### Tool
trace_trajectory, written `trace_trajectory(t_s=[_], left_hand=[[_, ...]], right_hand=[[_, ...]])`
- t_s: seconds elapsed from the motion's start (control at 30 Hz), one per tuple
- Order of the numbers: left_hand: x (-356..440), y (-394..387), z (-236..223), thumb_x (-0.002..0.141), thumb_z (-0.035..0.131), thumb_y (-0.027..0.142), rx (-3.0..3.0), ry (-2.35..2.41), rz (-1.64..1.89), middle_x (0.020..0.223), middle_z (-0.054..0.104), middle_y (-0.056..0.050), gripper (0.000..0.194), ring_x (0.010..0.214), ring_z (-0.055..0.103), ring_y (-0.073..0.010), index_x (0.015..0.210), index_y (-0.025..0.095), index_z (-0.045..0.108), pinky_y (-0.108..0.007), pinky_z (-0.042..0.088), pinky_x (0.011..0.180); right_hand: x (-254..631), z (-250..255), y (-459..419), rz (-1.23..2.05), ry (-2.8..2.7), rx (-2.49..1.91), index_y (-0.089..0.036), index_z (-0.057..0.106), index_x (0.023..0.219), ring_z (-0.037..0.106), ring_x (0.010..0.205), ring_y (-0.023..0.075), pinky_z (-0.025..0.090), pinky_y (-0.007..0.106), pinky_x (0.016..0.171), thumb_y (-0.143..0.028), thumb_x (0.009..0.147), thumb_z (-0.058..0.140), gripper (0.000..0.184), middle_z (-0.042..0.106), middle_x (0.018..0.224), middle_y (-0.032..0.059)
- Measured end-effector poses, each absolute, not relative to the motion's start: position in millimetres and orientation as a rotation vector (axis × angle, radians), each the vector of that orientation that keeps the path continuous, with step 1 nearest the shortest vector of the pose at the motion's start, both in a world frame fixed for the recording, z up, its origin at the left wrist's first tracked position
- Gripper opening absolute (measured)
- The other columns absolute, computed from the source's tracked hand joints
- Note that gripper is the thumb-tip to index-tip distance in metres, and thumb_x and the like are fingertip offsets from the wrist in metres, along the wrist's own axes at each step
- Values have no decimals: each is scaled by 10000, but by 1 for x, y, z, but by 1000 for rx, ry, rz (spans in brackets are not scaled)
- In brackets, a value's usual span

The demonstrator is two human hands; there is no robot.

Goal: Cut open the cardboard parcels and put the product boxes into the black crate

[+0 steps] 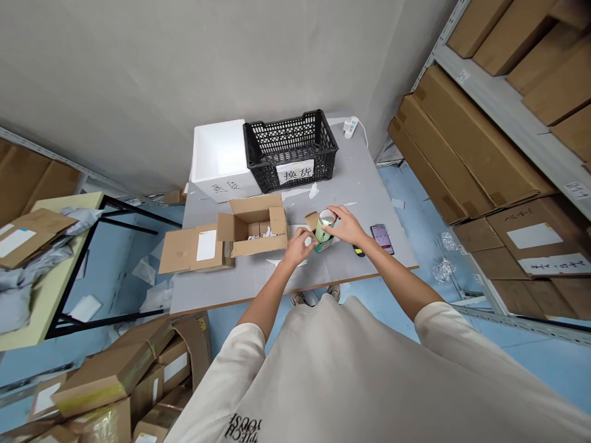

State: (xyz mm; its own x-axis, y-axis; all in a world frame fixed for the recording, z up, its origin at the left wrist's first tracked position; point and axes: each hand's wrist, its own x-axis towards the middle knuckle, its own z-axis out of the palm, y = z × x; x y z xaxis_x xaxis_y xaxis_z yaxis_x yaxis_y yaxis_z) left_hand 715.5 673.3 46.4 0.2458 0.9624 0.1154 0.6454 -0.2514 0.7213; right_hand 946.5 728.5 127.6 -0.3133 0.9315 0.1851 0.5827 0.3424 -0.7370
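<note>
My right hand (347,226) is wrapped round a clear glass (325,229) with a pale green print or wrap. The glass stands upright at the mouth of a small green box (325,245), whose brown flap sticks up behind it; how far the glass sits inside is hidden. On the box's left side, my left hand (299,246) pinches its edge. An open cardboard box (258,247) with white paper scraps inside stands left of my hands.
Behind are a white foam box (226,189) and a black plastic crate (290,147). A phone (382,239) lies right of my right forearm, a power strip (351,127) at the back. A closed carton (182,249) lies left. Shelves of cartons (466,147) rise at right.
</note>
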Motion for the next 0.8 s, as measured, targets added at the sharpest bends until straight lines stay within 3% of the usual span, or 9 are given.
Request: trace_trajectory(t_s=[0.23, 0.5, 0.8], left_hand=[[716, 674, 45, 902, 728, 302, 1990, 1472, 757, 1216, 594, -62, 201, 1151, 620, -230, 1093, 261, 680, -355, 520, 992], [719, 676, 43, 893, 728, 268, 1989, 1488, 765, 1235, 593, -66, 199, 1149, 633, -230, 1084, 250, 673, -375, 534, 998], [722, 677, 48, 879, 737, 251, 1968, 1506, 737, 1268, 589, -78, 211, 1184, 626, -250, 1077, 256, 666, -402, 544, 996]], right_hand=[[937, 79, 723, 611, -2278, -1383, -213, 631, 1242, 546, 1251, 355, 440, 463, 1037, -404, 732, 833, 580, 601, 1384, 149], [928, 59, 715, 610, -2243, -1528, -190, 579, 1208, 597, 1078, 330, 481, 422, 917, -441, 795, 781, 524, 640, 1180, 137], [932, 57, 714, 581, -2344, -1516, -201, 582, 1262, 571, 1126, 349, 482, 444, 959, -335, 807, 775, 513, 588, 1287, 161]])
